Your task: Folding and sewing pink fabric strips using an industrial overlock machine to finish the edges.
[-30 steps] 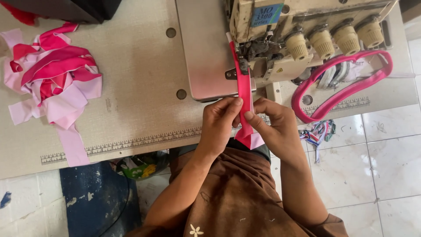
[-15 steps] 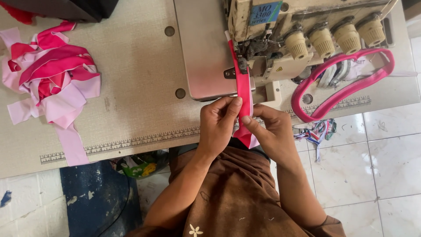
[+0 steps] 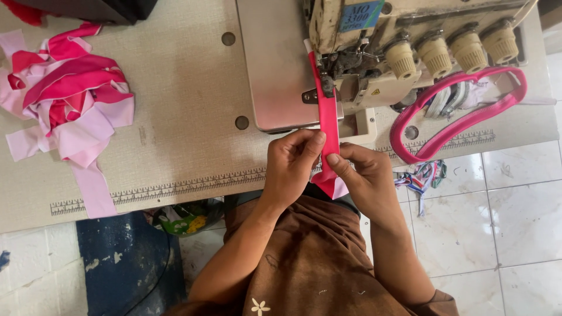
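A narrow pink fabric strip (image 3: pixel 328 114) runs from under the presser foot of the sewing machine (image 3: pixel 404 41) down over the table's front edge to my lap. My left hand (image 3: pixel 290 164) pinches the strip from the left side, thumb and fingers closed on it. My right hand (image 3: pixel 366 175) holds the same strip from the right, fingertips pressed against it just below the machine's bed plate (image 3: pixel 275 64). The strip's lower end hangs between my hands, partly hidden.
A heap of pink and pale pink fabric strips (image 3: pixel 64 105) lies at the table's left. A pink loop of sewn band (image 3: pixel 456 117) rests right of the machine. A printed ruler (image 3: pixel 164 190) lines the table edge. Fabric scraps (image 3: pixel 424 175) hang over the tiled floor.
My two hands have stayed on the pink strip, shifting slightly along it near the table edge. The view has drifted a little; nothing was let go.
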